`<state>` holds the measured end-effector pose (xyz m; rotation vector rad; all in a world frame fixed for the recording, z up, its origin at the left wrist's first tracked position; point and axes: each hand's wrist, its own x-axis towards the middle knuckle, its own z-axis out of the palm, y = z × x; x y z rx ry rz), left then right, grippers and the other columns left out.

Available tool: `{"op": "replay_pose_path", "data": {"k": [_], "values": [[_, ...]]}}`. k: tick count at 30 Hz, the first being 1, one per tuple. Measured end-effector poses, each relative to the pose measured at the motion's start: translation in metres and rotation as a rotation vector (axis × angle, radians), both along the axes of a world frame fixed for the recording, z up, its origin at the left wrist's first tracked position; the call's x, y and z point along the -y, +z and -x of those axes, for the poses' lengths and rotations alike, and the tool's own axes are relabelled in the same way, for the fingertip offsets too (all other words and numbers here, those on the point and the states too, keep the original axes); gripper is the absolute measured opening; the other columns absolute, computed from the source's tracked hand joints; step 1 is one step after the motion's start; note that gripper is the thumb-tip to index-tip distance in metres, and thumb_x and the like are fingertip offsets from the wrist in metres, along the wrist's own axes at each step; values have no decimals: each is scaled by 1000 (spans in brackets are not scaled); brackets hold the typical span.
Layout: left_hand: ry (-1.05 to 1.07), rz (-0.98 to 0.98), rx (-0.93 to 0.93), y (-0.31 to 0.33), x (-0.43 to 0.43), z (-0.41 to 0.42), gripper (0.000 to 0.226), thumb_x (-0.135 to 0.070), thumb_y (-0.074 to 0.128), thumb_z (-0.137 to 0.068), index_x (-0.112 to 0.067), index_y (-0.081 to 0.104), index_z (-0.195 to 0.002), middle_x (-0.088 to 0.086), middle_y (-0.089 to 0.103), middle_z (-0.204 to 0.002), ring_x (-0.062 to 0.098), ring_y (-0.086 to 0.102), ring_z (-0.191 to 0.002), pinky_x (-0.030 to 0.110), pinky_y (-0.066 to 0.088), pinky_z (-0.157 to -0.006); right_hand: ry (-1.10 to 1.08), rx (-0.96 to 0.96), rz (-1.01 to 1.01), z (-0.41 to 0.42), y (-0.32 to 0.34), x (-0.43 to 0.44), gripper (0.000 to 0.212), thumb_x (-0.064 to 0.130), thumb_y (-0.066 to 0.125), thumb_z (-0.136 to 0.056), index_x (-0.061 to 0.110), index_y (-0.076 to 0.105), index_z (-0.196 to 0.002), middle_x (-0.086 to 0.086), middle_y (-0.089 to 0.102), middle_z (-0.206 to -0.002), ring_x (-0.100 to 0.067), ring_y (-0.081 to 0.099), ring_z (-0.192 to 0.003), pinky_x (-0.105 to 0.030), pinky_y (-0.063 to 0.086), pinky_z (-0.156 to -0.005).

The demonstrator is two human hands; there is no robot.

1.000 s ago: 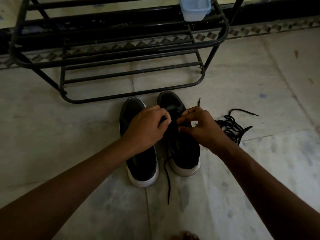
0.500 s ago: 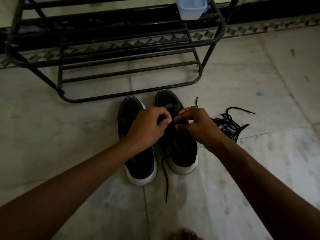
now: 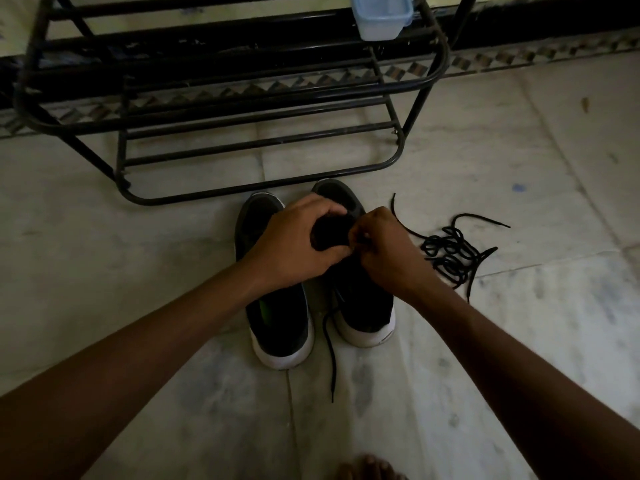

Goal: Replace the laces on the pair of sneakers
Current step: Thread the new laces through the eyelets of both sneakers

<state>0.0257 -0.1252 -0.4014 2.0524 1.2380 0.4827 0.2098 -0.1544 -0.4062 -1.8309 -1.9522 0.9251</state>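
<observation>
Sneakers (image 3: 280,320), black with white soles, stood side by side on the marble floor (image 3: 104,271), toes toward a black metal shoe rack (image 3: 242,110). The left hand (image 3: 294,244) had its grip curled round the upper of the right sneaker (image 3: 367,306). The right hand (image 3: 388,254) kept a pinching grip at the eyelets on a black lace (image 3: 330,351), whose free end trailed between the heels. Loose laces (image 3: 450,252) lay tangled just right of the shoes. A pale plastic tub (image 3: 381,19) sat on the rack.
</observation>
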Motion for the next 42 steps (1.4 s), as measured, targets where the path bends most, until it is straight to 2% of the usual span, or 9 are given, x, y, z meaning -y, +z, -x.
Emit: {"op": "replay_pose_path", "data": {"k": [8,11,14,16,18,21,23,31,42], "values": [[-139,-49,-303,6,-10,-2,81,-64,75,-75,-25,50,-142,-6,59,-134,14,57,-121,42,45,-107,-220,-83,-343,-10,-1,12,18,-11,52,-86,6,55,-92,-5,55,-102,-18,56,-87,-18,46,-70],[-129,-42,-270,3,-9,-2,80,-66,73,-76,-27,50,-141,-7,59,-133,14,58,-119,46,46,-106,-579,-850,-101,-13,15,11,21,-9,38,-97,4,52,-88,-13,68,-97,-26,71,-97,-36,59,-86],[-116,-50,-282,4,-6,-2,80,-67,72,-77,-27,49,-143,-8,57,-137,15,56,-123,48,43,-108,-707,-1413,165,-24,34,6,29,-10,30,-97,6,49,-83,-15,58,-82,-23,62,-64,-33,52,-61],[-113,-57,-290,4,-5,-3,81,-65,72,-79,-27,47,-145,-8,55,-140,15,54,-126,46,39,-110,-583,-1238,76,-38,44,2,25,-11,34,-96,5,49,-85,-13,54,-76,-14,41,-50,-26,33,-50],[-107,-70,-297,5,-4,-3,81,-65,71,-80,-27,45,-146,-8,53,-142,15,53,-128,44,37,-111,-307,-724,-121,-54,56,-2,11,-3,47,-98,0,53,-90,-11,62,-80,-8,44,-47,-21,34,-50],[-107,-74,-300,4,-2,-3,80,-66,69,-81,-27,44,-147,-8,52,-144,14,52,-129,44,37,-110,206,133,-164,-69,61,-8,20,26,72,-90,20,68,-109,2,72,-103,-1,63,-72,-15,48,-70],[-107,-72,-300,3,-1,-3,81,-67,68,-81,-28,43,-147,-9,51,-144,13,52,-129,45,37,-110,380,360,29,-63,55,-5,29,26,73,-90,22,71,-119,2,74,-107,-12,69,-93,-28,54,-87],[-113,-71,-309,0,2,-2,81,-68,67,-82,-29,42,-148,-9,49,-146,14,52,-130,43,35,-111,82,-133,-196,-79,94,0,18,4,66,-92,16,78,-88,2,74,-78,-11,65,-66,-34,56,-69],[-223,-174,-196,6,9,-6,42,-47,71,-85,-44,51,-122,-4,36,-147,22,44,-132,56,47,-99,430,-490,158,-55,109,15,12,2,70,-91,-1,76,-100,-10,77,-79,-25,74,-72,-32,59,-72]]}}
